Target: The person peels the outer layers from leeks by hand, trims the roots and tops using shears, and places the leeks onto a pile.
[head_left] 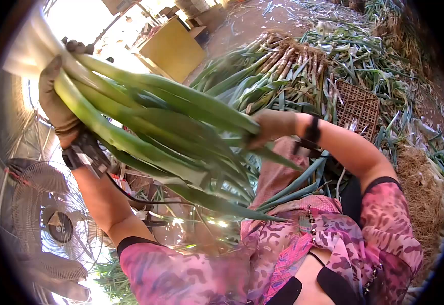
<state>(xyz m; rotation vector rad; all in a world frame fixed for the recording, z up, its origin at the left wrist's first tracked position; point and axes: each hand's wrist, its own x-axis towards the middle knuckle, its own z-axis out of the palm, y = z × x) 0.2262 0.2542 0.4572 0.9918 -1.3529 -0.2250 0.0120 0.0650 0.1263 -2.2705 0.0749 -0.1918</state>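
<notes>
A bundle of long green-leaved stalks slants across the view, its pale ends at the upper left and blurred. My left hand, in a dark glove, is wrapped round the bundle near the pale part. Farther right, my right hand, also gloved and slightly blurred, is closed at the edge of the leaves, with leaf tips beside its fingers. The leaves fan out and hang down between my two arms.
A heap of rooted stalks lies at the upper right beside a brown plastic crate. A round fan stands at the lower left. There is a yellow box at the top and a fibrous root pile at the right.
</notes>
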